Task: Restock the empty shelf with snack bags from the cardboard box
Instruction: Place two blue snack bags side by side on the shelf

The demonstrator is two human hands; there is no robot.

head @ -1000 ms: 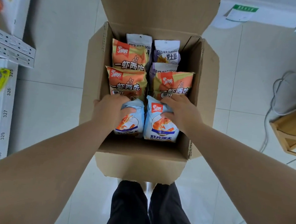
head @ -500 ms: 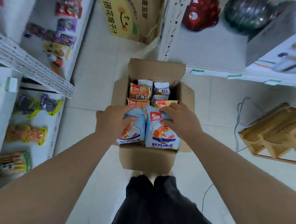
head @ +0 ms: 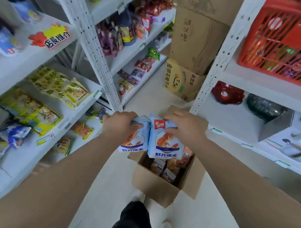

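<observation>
Shop aisle, pale floor. Left: white shelves stocked with snack packets. Centre: the left hand is clenched on the crumpled top of the first bag. Touching it is the second bag, its top gripped by the right hand. Both bags hang above the open box, which holds more packets. Right: shelving with a red basket. Risk: held by the tops alone, a bag may slip or tear in the carry. The empty shelf cannot be identified.
</observation>
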